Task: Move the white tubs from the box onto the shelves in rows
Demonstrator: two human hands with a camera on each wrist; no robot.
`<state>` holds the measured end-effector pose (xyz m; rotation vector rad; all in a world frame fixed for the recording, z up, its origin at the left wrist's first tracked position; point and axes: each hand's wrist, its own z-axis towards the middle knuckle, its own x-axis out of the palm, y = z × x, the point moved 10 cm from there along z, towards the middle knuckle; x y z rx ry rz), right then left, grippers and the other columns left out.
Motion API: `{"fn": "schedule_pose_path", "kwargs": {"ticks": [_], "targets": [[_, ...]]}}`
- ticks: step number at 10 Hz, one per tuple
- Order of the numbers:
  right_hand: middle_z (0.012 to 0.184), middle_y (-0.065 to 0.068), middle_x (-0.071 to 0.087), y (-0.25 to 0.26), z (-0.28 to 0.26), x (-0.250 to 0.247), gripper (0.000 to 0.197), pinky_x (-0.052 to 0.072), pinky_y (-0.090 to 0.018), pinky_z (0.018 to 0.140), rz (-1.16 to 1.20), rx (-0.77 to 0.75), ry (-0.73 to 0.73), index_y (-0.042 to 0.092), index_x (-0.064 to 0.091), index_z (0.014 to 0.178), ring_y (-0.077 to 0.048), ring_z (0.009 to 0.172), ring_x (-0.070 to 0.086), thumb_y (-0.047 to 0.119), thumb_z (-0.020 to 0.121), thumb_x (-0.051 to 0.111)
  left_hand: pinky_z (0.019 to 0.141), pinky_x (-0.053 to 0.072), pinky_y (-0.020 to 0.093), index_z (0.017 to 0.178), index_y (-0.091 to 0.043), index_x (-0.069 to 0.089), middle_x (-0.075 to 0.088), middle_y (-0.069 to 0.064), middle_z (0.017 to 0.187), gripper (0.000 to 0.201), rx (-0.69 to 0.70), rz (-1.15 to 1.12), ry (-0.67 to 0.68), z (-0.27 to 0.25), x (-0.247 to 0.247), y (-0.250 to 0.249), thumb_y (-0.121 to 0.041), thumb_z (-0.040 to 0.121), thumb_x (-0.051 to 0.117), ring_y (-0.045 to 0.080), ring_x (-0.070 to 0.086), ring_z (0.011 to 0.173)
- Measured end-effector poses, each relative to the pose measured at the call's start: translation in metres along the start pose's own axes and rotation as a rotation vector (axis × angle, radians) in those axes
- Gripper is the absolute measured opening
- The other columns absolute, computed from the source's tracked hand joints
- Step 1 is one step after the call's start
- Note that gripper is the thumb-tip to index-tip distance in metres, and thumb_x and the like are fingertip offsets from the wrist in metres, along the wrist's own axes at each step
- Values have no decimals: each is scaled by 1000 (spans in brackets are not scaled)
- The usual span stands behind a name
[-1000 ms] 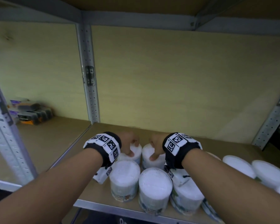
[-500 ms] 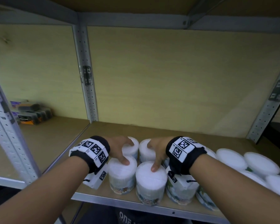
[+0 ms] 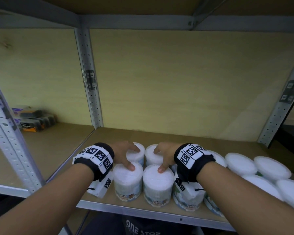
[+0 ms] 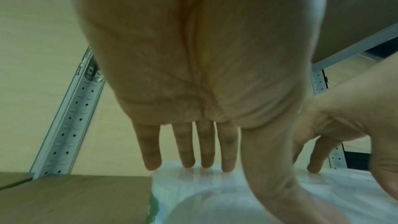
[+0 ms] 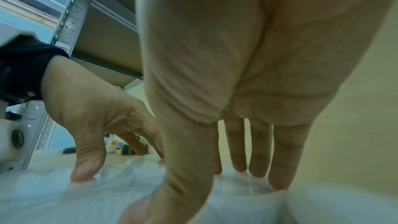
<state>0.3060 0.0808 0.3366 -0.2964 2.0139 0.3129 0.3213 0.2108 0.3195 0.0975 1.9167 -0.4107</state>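
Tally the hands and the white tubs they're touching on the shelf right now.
Hands: 2, left hand and right hand
White tubs touched: 4, back-left tub, back-right tub, front-left tub, front-right tub
Total: 6

1. Head view is pretty dim with a yellow-green cast; the back panel [image 3: 176, 78] is the brightest bit, and under the upper shelf [image 3: 143, 7] it's murky.
2. Wide-angle bends the posts [image 3: 90, 78] outward at the edges.
3. Far-right tubs [image 3: 270, 167] are smeared and soft.
4. Both wrist views are soft, with each palm [image 4: 193, 48] huge and blurry and the lids [image 5: 64, 193] washed out and hazy.
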Motion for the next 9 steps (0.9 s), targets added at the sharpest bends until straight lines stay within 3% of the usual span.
{"fn": "schedule_pose_path", "kwargs": {"ticks": [3, 5, 7, 9], "targets": [[148, -7, 44, 0, 0, -1, 82, 42, -36, 106, -27, 0, -20, 10, 35, 147, -27, 130, 48, 30, 79, 76, 114, 29, 35, 144, -20, 39, 35, -1, 152, 81, -7, 7, 3, -2, -3, -6, -34, 74, 79, 20, 33, 140], [146, -4, 45, -6, -5, -3, 74, 44, -32, 98, 30, -12, -47, 14, 38, 145, -24, 125, 52, 36, 83, 71, 113, 31, 35, 142, -21, 41, 38, -1, 151, 72, -4, -4, 26, -7, -5, -14, -33, 80, 74, 19, 36, 138], [141, -4, 49, -13, -24, -11, 60, 44, -31, 100, 80, -5, -172, 16, 47, 139, -23, 123, 52, 41, 87, 63, 104, 43, 38, 136, -21, 49, 52, 2, 139, 56, 12, -43, -101, -17, -20, -43, -41, 86, 63, 21, 50, 124], [140, -3, 49, -33, -52, -9, 55, 44, -33, 102, 124, 18, -232, 17, 49, 137, -22, 124, 51, 41, 89, 61, 103, 39, 29, 141, -16, 43, 48, 2, 143, 58, 34, -39, -179, -26, -24, -72, -37, 90, 60, 19, 47, 129]]}}
